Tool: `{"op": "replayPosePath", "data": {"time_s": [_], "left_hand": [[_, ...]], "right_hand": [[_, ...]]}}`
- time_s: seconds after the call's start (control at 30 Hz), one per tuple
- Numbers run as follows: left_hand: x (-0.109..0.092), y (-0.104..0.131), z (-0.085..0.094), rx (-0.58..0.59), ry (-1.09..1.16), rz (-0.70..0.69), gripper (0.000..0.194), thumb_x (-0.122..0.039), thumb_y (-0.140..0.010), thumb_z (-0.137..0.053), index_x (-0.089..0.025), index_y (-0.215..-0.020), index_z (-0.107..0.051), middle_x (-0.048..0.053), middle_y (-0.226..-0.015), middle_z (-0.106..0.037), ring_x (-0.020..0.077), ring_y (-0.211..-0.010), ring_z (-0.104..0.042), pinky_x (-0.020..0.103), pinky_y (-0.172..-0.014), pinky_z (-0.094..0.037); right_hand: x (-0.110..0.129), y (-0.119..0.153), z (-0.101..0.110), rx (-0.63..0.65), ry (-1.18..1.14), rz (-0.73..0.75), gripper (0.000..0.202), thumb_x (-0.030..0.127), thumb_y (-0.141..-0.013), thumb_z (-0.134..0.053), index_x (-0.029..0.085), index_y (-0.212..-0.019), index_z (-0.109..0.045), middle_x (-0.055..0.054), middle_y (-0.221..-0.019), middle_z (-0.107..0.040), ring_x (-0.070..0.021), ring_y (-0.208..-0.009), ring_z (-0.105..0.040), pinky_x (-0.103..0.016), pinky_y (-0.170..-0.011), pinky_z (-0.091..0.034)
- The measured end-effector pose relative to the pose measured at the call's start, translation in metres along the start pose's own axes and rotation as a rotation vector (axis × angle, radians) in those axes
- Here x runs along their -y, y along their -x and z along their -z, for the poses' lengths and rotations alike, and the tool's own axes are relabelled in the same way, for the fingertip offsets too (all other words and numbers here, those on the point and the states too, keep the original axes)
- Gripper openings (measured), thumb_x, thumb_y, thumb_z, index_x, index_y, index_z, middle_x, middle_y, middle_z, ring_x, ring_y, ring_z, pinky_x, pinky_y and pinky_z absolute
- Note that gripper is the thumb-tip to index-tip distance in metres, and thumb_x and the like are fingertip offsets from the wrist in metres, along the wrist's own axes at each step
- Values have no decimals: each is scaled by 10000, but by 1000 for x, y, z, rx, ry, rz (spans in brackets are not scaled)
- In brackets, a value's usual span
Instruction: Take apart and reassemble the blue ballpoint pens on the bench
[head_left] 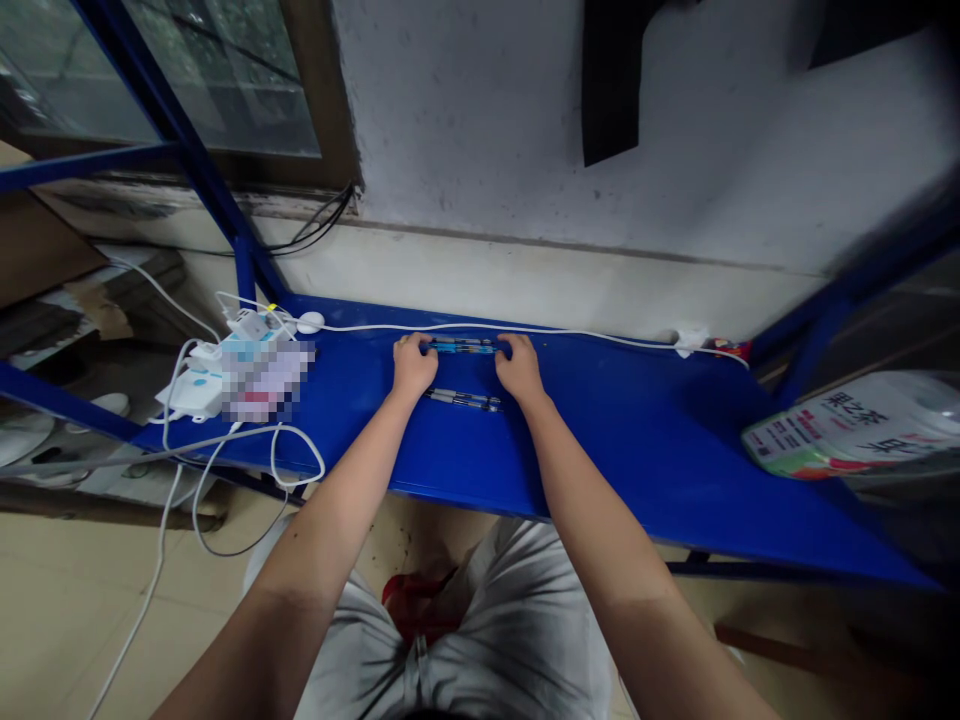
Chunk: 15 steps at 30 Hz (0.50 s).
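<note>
Several blue and clear pens (463, 346) lie side by side across the blue table, toward its back edge. My left hand (415, 365) curls its fingers around their left ends. At the right ends, my right hand (519, 367) is closed in the same way, thumb and fingers against the pens. Nearer to me, other clear pens with dark parts (463, 400) rest on the table between my forearms, touched by neither hand. My fingertips partly cover the ends of the blue pens.
White power strips (196, 388) with plugs and looping cables sit at the left, beside a blurred-out item (270, 383). A large labelled bottle (855, 425) occupies the right side. One white cable (450, 327) runs along the wall; blue frame posts (244, 265) rise at the edges.
</note>
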<state>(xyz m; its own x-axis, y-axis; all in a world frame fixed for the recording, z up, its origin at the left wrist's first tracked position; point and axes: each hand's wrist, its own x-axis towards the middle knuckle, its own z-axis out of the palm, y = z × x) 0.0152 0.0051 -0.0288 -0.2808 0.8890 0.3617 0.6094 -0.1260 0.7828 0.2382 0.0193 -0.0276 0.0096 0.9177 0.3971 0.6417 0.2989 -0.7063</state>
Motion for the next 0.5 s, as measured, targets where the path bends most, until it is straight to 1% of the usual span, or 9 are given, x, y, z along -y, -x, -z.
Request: {"op": "replayPosePath", "data": {"time_s": [0.07, 0.1, 0.17, 0.23, 0.3, 0.33, 0.4, 0.5], "left_hand": [[0, 1, 2, -15, 40, 4, 224, -98, -786, -623, -213, -946, -729, 119, -1062, -712, 335, -1150, -617, 481, -1096, -459], [0, 2, 3, -22, 58, 8, 218, -94, -782, -620, -216, -927, -726, 110, -1046, -715, 325, -1130, -626, 475, -1091, -463], [-1, 3, 5, -27, 86, 14, 209, -87, -774, -610, -215, -895, -722, 98, -1018, -720, 304, -1086, -644, 461, -1079, -471], [-2, 4, 6, -28, 107, 19, 206, -81, -767, -602, -214, -872, -720, 88, -997, -723, 287, -1047, -657, 448, -1062, -482], [-3, 6, 7, -36, 136, 28, 203, -79, -765, -594, -215, -851, -718, 78, -976, -724, 272, -999, -666, 433, -1033, -497], [-3, 6, 7, -42, 155, 33, 200, -80, -769, -588, -214, -844, -716, 75, -966, -724, 264, -973, -669, 422, -1012, -506], [-3, 7, 7, -51, 195, 45, 196, -84, -783, -574, -211, -837, -713, 72, -949, -723, 249, -922, -673, 403, -970, -519], [-2, 7, 7, -51, 214, 40, 194, -91, -799, -563, -205, -841, -713, 76, -940, -725, 247, -905, -674, 396, -942, -523]], "right_hand": [[6, 3, 7, -37, -52, 11, 328, 138, -848, -569, 156, -1114, -759, -163, -1225, -722, -284, -1128, -678, -460, -1072, -520], [10, 5, 11, -12, -93, 19, 261, 159, -845, -580, 171, -1029, -766, -138, -1131, -743, -264, -1015, -696, -440, -1002, -549], [16, 9, 18, 156, -195, 43, 157, 229, -859, -609, 197, -883, -761, -72, -924, -759, -231, -862, -698, -399, -889, -567], [20, 11, 23, 390, -303, 50, 128, 296, -843, -673, 205, -821, -760, -40, -832, -758, -214, -805, -695, -364, -816, -561], [22, 13, 26, 571, -358, 43, 137, 344, -800, -750, 212, -818, -778, -30, -812, -762, -205, -780, -692, -342, -769, -550], [22, 13, 27, 628, -360, 43, 149, 357, -775, -783, 216, -822, -789, -29, -815, -763, -201, -772, -688, -333, -750, -544], [20, 13, 27, 681, -320, 57, 166, 360, -735, -827, 224, -829, -809, -29, -839, -762, -191, -767, -679, -317, -725, -536], [18, 12, 27, 685, -241, 94, 132, 333, -731, -832, 232, -814, -829, -37, -908, -755, -179, -780, -672, -303, -725, -533]]}}
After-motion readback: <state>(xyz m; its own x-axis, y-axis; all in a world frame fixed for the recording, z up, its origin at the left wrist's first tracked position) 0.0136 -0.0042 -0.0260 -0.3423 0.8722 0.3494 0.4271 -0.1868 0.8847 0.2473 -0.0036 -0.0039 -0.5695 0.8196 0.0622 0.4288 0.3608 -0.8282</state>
